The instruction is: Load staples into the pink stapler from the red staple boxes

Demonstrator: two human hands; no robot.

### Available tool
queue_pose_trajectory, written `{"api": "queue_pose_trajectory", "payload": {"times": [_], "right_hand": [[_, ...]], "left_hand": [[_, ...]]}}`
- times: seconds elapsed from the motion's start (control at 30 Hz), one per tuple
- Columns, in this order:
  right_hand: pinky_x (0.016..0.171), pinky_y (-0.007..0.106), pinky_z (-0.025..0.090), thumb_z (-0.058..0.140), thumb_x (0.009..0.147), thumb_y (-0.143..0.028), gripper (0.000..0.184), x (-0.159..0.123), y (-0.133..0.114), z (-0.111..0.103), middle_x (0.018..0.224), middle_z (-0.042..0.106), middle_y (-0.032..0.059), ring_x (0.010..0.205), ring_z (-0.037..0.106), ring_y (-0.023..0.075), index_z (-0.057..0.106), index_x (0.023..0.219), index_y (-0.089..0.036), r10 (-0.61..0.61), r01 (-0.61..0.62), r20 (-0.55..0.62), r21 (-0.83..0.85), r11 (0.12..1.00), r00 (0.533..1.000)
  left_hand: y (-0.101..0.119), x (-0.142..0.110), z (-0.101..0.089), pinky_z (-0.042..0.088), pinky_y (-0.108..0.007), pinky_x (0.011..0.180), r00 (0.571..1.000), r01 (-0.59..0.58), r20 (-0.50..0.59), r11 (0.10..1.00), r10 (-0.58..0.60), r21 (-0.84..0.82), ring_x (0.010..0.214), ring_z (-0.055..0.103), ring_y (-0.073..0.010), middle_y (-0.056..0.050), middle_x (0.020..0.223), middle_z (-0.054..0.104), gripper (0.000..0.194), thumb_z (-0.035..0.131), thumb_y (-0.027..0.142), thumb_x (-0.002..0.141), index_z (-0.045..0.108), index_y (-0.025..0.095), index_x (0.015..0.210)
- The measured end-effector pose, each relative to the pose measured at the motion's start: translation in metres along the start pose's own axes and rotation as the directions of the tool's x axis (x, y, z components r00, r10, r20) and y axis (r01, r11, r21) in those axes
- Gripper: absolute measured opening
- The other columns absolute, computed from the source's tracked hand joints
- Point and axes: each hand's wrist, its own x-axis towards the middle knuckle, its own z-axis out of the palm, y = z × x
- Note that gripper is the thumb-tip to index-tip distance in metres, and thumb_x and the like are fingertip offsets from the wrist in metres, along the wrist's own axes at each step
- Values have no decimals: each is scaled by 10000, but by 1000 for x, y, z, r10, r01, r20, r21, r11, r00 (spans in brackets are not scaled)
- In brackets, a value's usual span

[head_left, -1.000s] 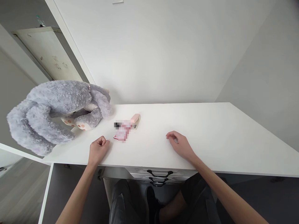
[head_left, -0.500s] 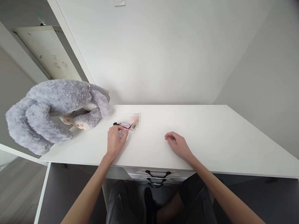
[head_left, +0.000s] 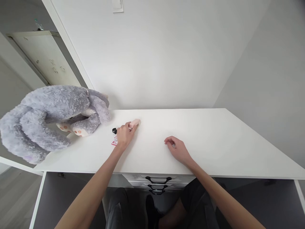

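On the white desktop (head_left: 202, 136), my left hand (head_left: 125, 136) is closed around a small pale pink block-like thing (head_left: 135, 122), its thumb on the near side and its fingers on the far side. A cream edge shows beside the pink piece. Partly under this hand lies a red-and-white box or card (head_left: 114, 142). A small black item (head_left: 114, 130) sits just left of the fingers. My right hand (head_left: 176, 149) rests on the desktop to the right, fingers curled in loosely, with nothing visible in them.
A large grey plush rabbit (head_left: 57, 103) leans over the desk's left end. Black drawer handles (head_left: 158, 180) jut out below the front edge. A white wall (head_left: 162, 57) with a switch (head_left: 117, 5) rises behind. Beyond the doorway stands a pale cabinet (head_left: 43, 57).
My left hand has moved right and away from me, from the red-and-white box to the pink thing, and closed on it. My right hand stays curled on the desktop. The view has shifted slightly.
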Motion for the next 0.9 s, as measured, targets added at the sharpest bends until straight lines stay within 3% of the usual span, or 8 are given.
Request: {"api": "queue_pose_trajectory", "payload": {"times": [0.17,0.3,0.43,0.53,0.63,0.7,0.9], "right_hand": [[706,337,466,475,942,-298,202,2,0,1,984,733,37,865,639,217,669,977,-256,-3,3,-3,3,1000,1000],[734,347,483,496,947,-318,185,3,0,0,1007,735,49,882,644,222,659,1001,-247,10,-8,-40,49,999,999],[784,376,506,505,967,-357,200,0,-4,-2,1144,699,97,942,636,238,616,1077,-232,-26,41,-242,59,997,970],[883,430,507,545,966,-383,242,-2,-9,-3,1197,657,122,1041,613,266,591,1150,-233,-143,142,-330,-25,990,933],[1029,487,460,592,957,-392,287,-4,-14,-4,1247,639,125,1202,563,297,603,1207,-253,-248,234,-263,-83,969,933],[1065,482,446,611,955,-407,285,-3,-16,-5,1257,650,108,1234,560,294,628,1203,-266,-254,248,-177,-54,967,951],[948,382,515,638,941,-496,324,-1,-18,-9,1228,707,52,1123,654,248,661,1171,-268,-87,81,40,147,986,995]], "left_hand": [[10,-11,0,501,-375,858,999,31,-1,964,-32,-262,999,709,-311,-118,1093,770,425,527,517,945,693,190,1160],[26,-35,-5,512,-339,885,994,1,92,849,56,-529,1072,693,-265,-80,1158,758,414,557,556,934,688,208,1116],[44,-58,-11,517,-327,929,946,-11,241,761,218,-648,1082,696,-239,-59,1134,765,402,572,547,938,688,221,1144],[55,-69,-12,518,-335,955,916,-3,293,735,275,-678,1126,688,-243,-53,1153,762,413,591,527,930,674,235,1210],[64,-75,-12,521,-340,953,893,-20,314,728,321,-686,1122,685,-247,-47,1117,764,416,587,531,929,675,240,1212],[68,-77,-12,523,-325,935,876,-38,329,728,354,-684,1088,688,-236,-34,1082,763,402,584,526,933,682,246,1205],[70,-85,-8,502,-305,966,858,-31,362,740,365,-672,1085,693,-211,-1,1037,756,399,592,495,940,663,281,1269]]}}
